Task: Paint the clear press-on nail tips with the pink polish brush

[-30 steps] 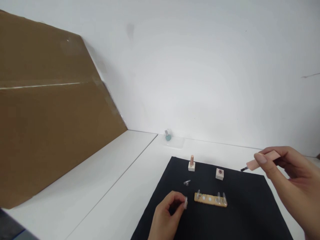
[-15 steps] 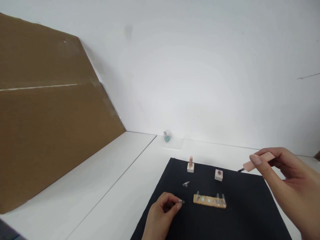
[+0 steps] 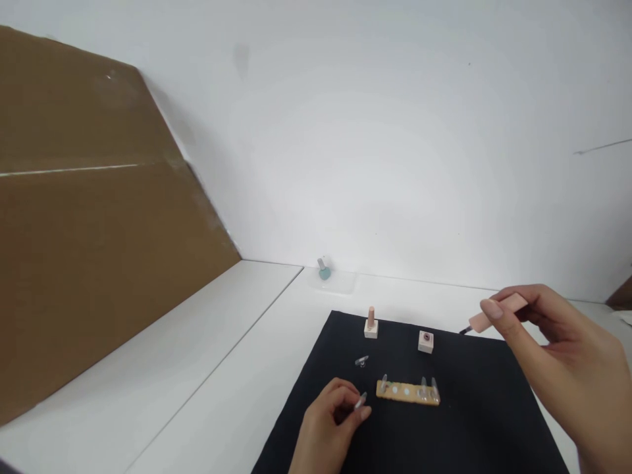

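My left hand [image 3: 332,421] pinches a clear false nail tip [image 3: 361,399] between thumb and fingers, low over the black mat. Up at the right, my right hand [image 3: 557,349] grips the pink cap of a nail polish brush [image 3: 498,312], its dark bristles pointing down and left. Left of that brush stands an open white nail polish bottle [image 3: 425,342] with a dark round mouth. A tan strip [image 3: 408,394] lies just right of my left hand, bearing white dots and a few upright clear nail tips. Behind my left hand rests another clear tip [image 3: 362,361] on the mat.
A capped polish bottle with a pink top [image 3: 371,322] stands at the back of the black mat [image 3: 474,421]. Near the wall, a teal polish bottle [image 3: 324,270] leans on a clear tray [image 3: 340,283]. A brown cardboard panel [image 3: 99,250] rises at the left.
The nail tip in my left hand has turned from lying nearly flat to pointing upward. My right hand still holds the brush in the air. The whole view has shifted slightly.
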The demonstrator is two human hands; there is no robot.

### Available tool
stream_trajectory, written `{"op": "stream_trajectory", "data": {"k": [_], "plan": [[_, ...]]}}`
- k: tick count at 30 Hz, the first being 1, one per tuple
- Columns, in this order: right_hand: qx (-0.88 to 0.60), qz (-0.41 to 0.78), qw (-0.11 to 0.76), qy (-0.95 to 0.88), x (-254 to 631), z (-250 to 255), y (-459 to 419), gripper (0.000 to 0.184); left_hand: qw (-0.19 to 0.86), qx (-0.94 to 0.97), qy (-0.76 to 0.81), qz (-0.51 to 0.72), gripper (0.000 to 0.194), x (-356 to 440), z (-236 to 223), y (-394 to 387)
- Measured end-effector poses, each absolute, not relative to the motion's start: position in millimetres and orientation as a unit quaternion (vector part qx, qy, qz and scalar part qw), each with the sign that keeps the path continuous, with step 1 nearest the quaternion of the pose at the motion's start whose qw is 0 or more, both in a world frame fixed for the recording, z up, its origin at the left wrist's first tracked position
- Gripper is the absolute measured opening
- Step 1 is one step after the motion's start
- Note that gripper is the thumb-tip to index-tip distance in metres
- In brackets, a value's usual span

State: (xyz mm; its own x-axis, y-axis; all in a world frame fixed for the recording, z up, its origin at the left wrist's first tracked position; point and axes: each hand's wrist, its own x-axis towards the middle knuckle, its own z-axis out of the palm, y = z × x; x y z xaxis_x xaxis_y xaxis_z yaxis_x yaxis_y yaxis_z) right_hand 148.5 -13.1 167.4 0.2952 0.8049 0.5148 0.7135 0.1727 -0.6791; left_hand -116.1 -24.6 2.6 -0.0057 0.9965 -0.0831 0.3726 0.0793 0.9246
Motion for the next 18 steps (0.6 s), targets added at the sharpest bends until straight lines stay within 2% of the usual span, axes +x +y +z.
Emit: {"op": "stream_trajectory", "data": {"k": [7, 11, 14, 18], "plan": [[-0.604, 0.102, 0.498, -0.614, 151, 164, -5, 0.028, 0.321, 0.673, 0.611, 0.267, 0.009, -95, -7, -35], [-0.584, 0.213, 0.42, -0.661, 159, 141, 17, 0.03, 0.285, 0.7, 0.603, 0.254, 0.005, -98, -16, -36], [-0.595, 0.264, 0.345, -0.677, 161, 121, 34, 0.026, 0.264, 0.714, 0.584, 0.282, 0.009, -104, -23, -39], [-0.595, 0.273, 0.331, -0.679, 158, 104, 44, 0.021, 0.238, 0.721, 0.562, 0.327, 0.01, -108, -34, -44]]}}
